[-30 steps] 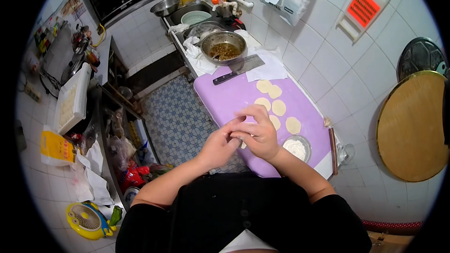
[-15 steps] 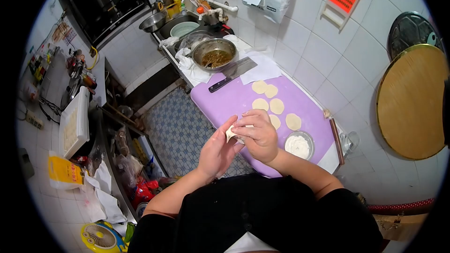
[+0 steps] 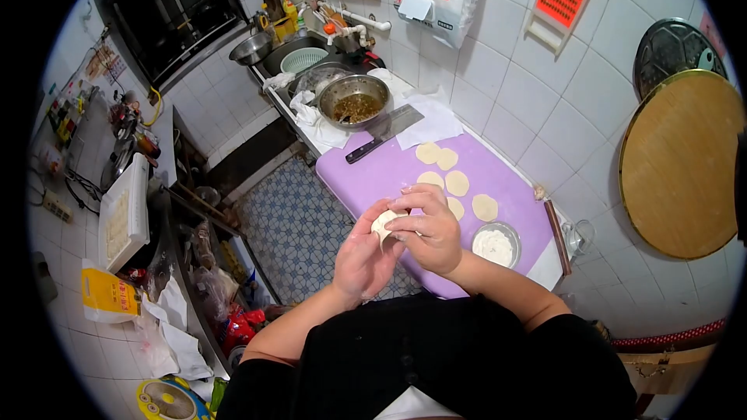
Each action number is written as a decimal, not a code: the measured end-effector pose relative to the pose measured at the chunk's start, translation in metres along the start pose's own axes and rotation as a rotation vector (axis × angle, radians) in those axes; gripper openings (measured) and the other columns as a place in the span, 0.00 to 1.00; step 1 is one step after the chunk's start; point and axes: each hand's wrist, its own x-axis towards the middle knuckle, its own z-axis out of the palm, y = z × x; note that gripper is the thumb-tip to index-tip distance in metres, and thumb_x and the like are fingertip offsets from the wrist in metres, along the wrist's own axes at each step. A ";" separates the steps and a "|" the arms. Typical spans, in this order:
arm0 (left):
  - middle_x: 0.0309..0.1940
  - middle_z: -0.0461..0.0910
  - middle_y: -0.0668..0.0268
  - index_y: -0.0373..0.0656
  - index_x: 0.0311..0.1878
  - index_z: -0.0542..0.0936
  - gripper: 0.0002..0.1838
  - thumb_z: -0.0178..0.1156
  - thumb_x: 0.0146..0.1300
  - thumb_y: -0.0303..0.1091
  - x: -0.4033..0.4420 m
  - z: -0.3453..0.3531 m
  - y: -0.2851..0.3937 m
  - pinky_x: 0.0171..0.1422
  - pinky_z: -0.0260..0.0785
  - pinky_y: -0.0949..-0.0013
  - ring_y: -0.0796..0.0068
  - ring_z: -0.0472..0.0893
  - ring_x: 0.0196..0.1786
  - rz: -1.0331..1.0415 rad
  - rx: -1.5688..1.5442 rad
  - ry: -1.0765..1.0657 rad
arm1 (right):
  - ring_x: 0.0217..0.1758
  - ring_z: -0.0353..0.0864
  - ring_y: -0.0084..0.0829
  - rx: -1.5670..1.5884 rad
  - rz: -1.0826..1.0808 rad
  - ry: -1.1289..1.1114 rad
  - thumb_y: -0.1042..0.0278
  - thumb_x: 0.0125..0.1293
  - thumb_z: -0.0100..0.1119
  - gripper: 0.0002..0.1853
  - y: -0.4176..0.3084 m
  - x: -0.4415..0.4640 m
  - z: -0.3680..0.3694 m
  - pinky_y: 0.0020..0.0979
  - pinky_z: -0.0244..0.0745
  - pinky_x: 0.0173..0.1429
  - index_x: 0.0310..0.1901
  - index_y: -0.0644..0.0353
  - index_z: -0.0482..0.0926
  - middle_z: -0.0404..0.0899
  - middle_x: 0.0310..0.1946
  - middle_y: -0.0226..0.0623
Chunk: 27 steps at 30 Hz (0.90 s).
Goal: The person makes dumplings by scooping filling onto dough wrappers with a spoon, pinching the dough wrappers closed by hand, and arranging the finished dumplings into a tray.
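A pale piece of dough (image 3: 387, 224) is held between my two hands over the near left part of the purple mat (image 3: 362, 179). My left hand (image 3: 364, 258) supports it from the left, with the fingers curled up behind it. On the right, my right hand (image 3: 430, 232) pinches its edge. Several flat dough rounds (image 3: 484, 208) lie on the mat beyond my right hand. A bowl of white flour (image 3: 494, 246) stands right of my right wrist.
At the counter's far part are a metal bowl of brown filling (image 3: 354, 103) and a cleaver (image 3: 385, 134). A rolling pin (image 3: 558, 238) lies at the right edge. A white tray (image 3: 124, 214) is at the left; a round wooden board (image 3: 681, 165) hangs right.
The dough, at first mostly hidden by my fingers, now shows between my hands. My left hand has opened out and turned palm up. The camera view has shifted.
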 end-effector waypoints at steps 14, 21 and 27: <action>0.69 0.60 0.57 0.40 0.71 0.57 0.27 0.48 0.72 0.37 0.010 -0.002 -0.002 0.75 0.54 0.58 0.62 0.59 0.73 0.005 -0.056 -0.033 | 0.52 0.72 0.43 0.041 0.061 0.009 0.77 0.44 0.70 0.11 -0.001 0.004 -0.005 0.38 0.70 0.54 0.32 0.56 0.85 0.79 0.46 0.36; 0.70 0.60 0.57 0.41 0.72 0.56 0.29 0.49 0.72 0.37 0.015 -0.003 -0.005 0.75 0.54 0.59 0.61 0.58 0.74 -0.001 -0.089 -0.033 | 0.54 0.72 0.43 0.012 0.050 0.043 0.77 0.45 0.69 0.10 0.006 0.000 -0.006 0.40 0.70 0.56 0.32 0.54 0.85 0.79 0.47 0.34; 0.70 0.60 0.58 0.41 0.72 0.56 0.29 0.50 0.72 0.39 0.019 0.000 -0.009 0.75 0.54 0.60 0.63 0.60 0.73 0.055 -0.160 -0.051 | 0.55 0.72 0.43 0.030 0.124 0.112 0.77 0.44 0.69 0.11 0.003 0.002 -0.003 0.41 0.69 0.59 0.32 0.54 0.85 0.80 0.44 0.32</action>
